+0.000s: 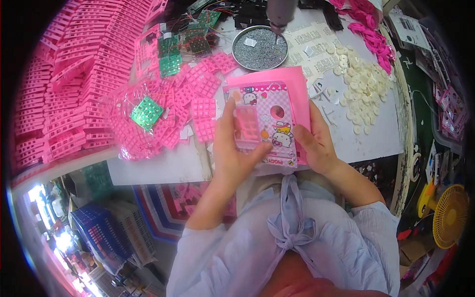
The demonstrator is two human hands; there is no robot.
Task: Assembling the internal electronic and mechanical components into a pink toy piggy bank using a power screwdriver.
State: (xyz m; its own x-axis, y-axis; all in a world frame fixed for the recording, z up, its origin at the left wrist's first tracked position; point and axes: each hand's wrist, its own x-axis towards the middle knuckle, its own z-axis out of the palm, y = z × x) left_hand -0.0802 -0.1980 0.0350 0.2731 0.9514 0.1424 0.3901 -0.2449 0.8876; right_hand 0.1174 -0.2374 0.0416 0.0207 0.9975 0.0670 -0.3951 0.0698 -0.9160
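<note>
Pale blue, crinkled cloth of the wearer's blouse (292, 213), tied in a soft bow, lies closest, with bare forearms reaching forward past it. Both grips are clamped on one flat, rectangular bundle held over the table's near edge: a glossy pink-and-white printed sheet (267, 121) with cartoon figures, laid upon a smooth pink plastic panel (298, 99) that juts out along its far and right sides. Left hand (233, 153) bends up along the near-left side, fingers extended at the sheet's left border, thumb pressed flat across its lower part. Right hand (317, 146) wraps the right side, thumb on top, fingers behind the panel. The sheet faces up toward the camera; its long axis runs from the near edge of the table (381, 141) toward the far edge, leaning slightly left. It has an oval hole and a rectangular window, through which pink squares show.

Beyond, toward the table's left edge, lie pink gridded plastic keypads (204, 83), a clear, wrinkled bag with a green circuit board (147, 113) on it, and ribbed stacks of pink plastic frames (89, 94). Toward the right edge spreads a heap of smooth cream discs (363, 89). Near the far edge, a round metal dish (233, 48) holds grainy grey metal bits, beneath a grey cylindrical tool (282, 12).
</note>
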